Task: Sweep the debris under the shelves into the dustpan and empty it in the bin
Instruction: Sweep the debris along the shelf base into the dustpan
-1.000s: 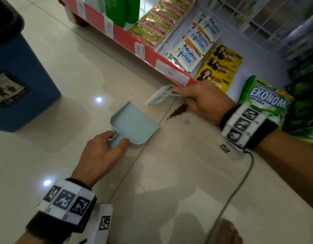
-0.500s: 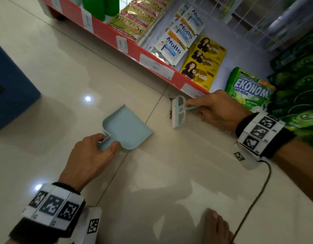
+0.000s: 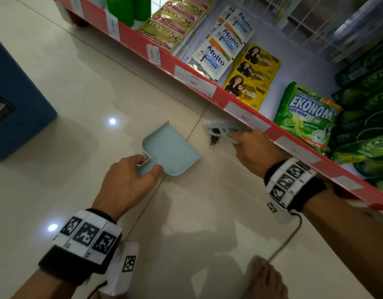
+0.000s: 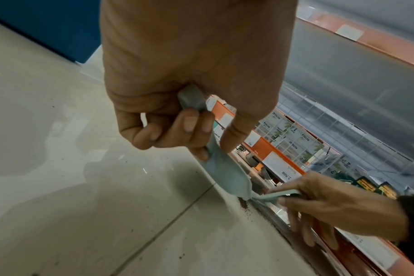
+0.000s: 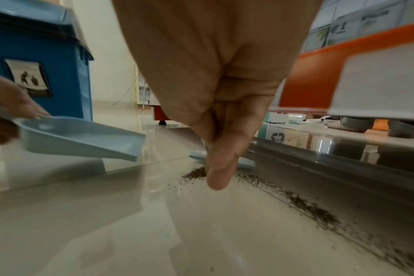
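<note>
My left hand (image 3: 130,180) grips the handle of a pale blue dustpan (image 3: 171,149), whose mouth points toward the shelf and hovers slightly tilted above the floor (image 5: 78,136). My right hand (image 3: 251,149) holds a small pale blue brush (image 3: 220,128) by its handle at the foot of the red shelf (image 3: 207,91). A little heap of dark brown debris (image 3: 214,140) lies just in front of the brush, right of the dustpan. More debris (image 5: 307,205) trails along the shelf base. The left wrist view shows the dustpan (image 4: 225,173) beside the brush (image 4: 279,194).
A blue bin (image 3: 15,108) stands at the left on the cream tiled floor (image 3: 78,87). The shelf holds sachets (image 3: 218,52), yellow packets (image 3: 251,76) and a green detergent bag (image 3: 307,117). A bare foot (image 3: 266,281) and a cable (image 3: 287,240) lie near the bottom.
The brush has swung back toward the shelf edge and turned flat, drawing a small heap of debris out. The dustpan has stayed near the tile joint in my left hand.
</note>
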Motion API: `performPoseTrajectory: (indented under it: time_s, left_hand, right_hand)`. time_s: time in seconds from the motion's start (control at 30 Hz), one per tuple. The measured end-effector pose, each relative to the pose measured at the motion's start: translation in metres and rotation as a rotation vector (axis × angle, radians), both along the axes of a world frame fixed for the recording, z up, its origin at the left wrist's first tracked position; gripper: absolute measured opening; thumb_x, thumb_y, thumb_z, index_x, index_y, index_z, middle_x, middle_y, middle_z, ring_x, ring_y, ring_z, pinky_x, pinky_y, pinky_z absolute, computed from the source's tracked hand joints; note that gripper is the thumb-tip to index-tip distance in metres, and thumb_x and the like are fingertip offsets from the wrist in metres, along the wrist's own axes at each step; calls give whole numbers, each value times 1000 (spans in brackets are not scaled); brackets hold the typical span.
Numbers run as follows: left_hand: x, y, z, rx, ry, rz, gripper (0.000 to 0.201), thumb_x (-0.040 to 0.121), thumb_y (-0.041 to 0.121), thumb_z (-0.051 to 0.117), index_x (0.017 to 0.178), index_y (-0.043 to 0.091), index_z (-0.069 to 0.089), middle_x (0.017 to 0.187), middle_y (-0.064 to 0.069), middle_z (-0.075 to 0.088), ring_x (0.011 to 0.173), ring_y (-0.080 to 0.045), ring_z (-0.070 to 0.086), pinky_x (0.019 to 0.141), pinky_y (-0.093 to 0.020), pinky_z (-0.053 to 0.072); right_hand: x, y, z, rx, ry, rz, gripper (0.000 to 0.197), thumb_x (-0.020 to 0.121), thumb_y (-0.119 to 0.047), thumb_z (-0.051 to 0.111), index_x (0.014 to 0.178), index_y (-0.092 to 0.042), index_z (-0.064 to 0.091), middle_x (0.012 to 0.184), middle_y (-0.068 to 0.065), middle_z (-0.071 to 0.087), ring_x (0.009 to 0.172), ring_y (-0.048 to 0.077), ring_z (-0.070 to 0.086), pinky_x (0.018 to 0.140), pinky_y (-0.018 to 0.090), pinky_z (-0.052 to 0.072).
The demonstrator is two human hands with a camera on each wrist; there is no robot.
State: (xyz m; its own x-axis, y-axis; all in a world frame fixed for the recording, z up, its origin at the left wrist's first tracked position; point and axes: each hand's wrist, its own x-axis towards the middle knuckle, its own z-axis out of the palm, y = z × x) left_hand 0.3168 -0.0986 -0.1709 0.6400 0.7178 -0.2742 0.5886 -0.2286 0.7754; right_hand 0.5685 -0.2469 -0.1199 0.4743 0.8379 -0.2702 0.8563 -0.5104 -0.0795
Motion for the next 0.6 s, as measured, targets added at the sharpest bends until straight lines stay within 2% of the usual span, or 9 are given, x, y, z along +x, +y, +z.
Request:
performPoseTrajectory:
  time_s: [0.07, 0.13, 0.2, 0.3, 0.4, 0.43, 0.5, 0.6]
  left_hand:
    - [1, 0, -1, 7, 8, 0, 46, 72, 56, 56, 58, 14, 43, 40, 12, 42, 41, -2, 43, 39, -15, 32]
    - [4, -1, -1, 27, 26, -7, 47, 72, 58, 54, 59, 14, 42, 40, 9, 38, 41, -3, 42, 41, -18, 25]
    - [9, -3, -1, 30, 35, -21, 49, 72, 58, 54, 60, 12, 44, 44, 9, 37, 42, -3, 42, 41, -18, 24]
    - [15, -5, -2, 27, 35, -29, 53, 76, 56, 58, 63, 5, 46, 48, 7, 39, 41, -2, 42, 41, -16, 25]
    - [21, -6, -2, 37, 33, -23, 47, 84, 47, 65, 62, 11, 44, 48, 7, 38, 39, -6, 37, 42, -17, 25]
    - [22, -6, -1, 40, 38, -23, 46, 85, 45, 64, 62, 10, 45, 48, 7, 39, 39, -7, 35, 44, -20, 26]
    - [24, -6, 0, 40, 40, -25, 46, 86, 45, 64, 64, 8, 47, 50, 5, 40, 42, -7, 34, 45, -23, 27]
    - [24, -4, 1, 29, 21, -29, 49, 85, 46, 63, 66, 4, 48, 52, 3, 41, 45, -11, 34, 47, -25, 28]
  right_hand:
    - [-3, -17, 9, 29, 38, 14, 26, 101, -18, 45, 115, -13, 66, 83, 9, 68, 62, 20, 56, 61, 28, 46]
    - [-8, -25, 18, 73, 6, 52, 25, 102, -23, 44, 112, -15, 65, 72, 6, 63, 56, 22, 54, 53, 32, 44]
    - [-12, -20, 23, 106, -64, 56, 21, 101, -20, 45, 111, -14, 63, 67, 7, 60, 53, 26, 54, 50, 32, 43]
    - [-8, 6, 18, 121, -195, 39, 24, 97, -8, 47, 118, -9, 59, 72, 14, 61, 62, 34, 59, 57, 32, 41]
    - [-12, 42, 4, 127, -240, 20, 25, 95, -3, 45, 116, -5, 59, 68, 11, 52, 62, 32, 56, 58, 34, 39]
    - [-15, 52, 0, 132, -249, 12, 24, 95, -2, 45, 113, -4, 60, 71, 12, 56, 66, 35, 61, 60, 37, 44]
    - [-20, 68, -8, 131, -243, -37, 22, 95, -1, 45, 110, -3, 61, 87, 18, 69, 80, 38, 69, 70, 43, 54]
    - [-15, 75, -17, 91, -186, -101, 20, 96, -2, 46, 107, -2, 63, 100, 20, 70, 89, 38, 69, 78, 42, 55]
